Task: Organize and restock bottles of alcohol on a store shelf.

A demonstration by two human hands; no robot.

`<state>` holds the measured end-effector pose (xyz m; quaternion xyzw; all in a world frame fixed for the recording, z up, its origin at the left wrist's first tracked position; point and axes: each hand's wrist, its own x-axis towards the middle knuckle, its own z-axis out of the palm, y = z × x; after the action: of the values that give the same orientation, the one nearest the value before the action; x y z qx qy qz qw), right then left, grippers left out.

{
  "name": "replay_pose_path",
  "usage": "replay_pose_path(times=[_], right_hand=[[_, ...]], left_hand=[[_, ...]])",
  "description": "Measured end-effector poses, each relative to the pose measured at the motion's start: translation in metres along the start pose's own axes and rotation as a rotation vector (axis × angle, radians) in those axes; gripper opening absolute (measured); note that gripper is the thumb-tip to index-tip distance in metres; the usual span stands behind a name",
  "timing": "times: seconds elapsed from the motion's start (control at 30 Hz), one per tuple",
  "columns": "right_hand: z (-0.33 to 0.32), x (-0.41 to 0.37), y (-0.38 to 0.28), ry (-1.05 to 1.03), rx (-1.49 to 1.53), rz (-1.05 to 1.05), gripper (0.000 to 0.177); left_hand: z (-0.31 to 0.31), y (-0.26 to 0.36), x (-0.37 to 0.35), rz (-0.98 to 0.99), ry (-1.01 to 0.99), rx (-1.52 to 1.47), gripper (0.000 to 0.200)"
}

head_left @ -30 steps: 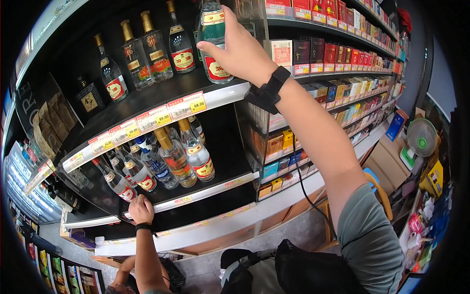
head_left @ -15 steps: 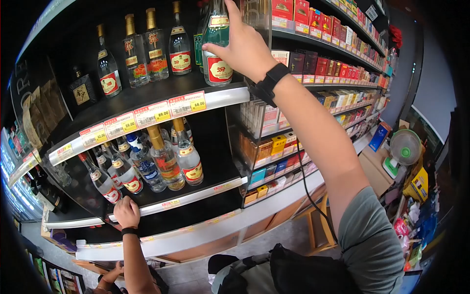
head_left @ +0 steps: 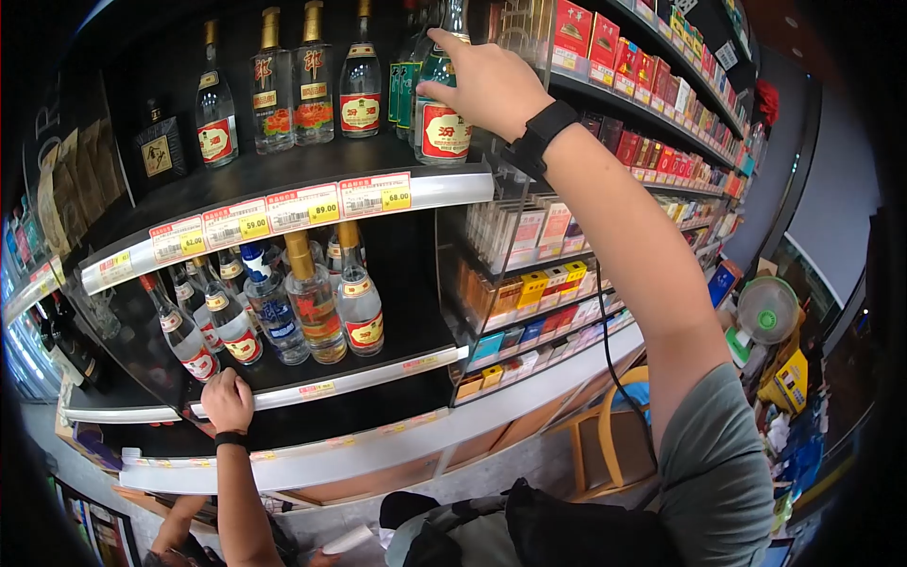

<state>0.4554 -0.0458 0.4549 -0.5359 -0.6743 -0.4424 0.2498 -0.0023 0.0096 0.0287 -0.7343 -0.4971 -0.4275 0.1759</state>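
My right hand (head_left: 496, 90) is at a clear liquor bottle (head_left: 446, 130) with a red-and-cream label, at the right end of the upper shelf. Thumb and forefinger reach across the bottle's front; the other fingers are hidden. The bottle stands upright near the shelf's front edge. Green-labelled bottles (head_left: 404, 94) are partly hidden behind it, and another red-labelled bottle (head_left: 360, 99) stands to its left. Lower down, my left hand (head_left: 228, 401) is closed over the front edge (head_left: 302, 391) of the lower shelf, just below a slanting red-capped bottle (head_left: 186, 338).
Price tags (head_left: 312, 210) line the upper shelf's edge. Bottles crowd the lower shelf, including a gold-capped one (head_left: 316, 312). Cigarette packs (head_left: 572, 33) fill racks to the right, where a black cable (head_left: 607, 350) hangs. A wooden chair (head_left: 605, 444) and another person's arm (head_left: 179, 518) are below.
The view has shifted slightly. My right hand and the bottle under it have moved a little to the right, away from the neighbouring bottle. My left hand stays on the shelf edge.
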Motion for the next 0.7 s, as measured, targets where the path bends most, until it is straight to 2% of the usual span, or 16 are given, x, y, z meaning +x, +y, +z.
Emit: replay_pose_path(times=[0.7], right_hand=[[-0.0021,0.0004,0.0028,-0.06,-0.065,0.014,0.068]], left_hand=[[-0.0012,-0.0026,0.0003,0.011,-0.008,-0.009,0.017]])
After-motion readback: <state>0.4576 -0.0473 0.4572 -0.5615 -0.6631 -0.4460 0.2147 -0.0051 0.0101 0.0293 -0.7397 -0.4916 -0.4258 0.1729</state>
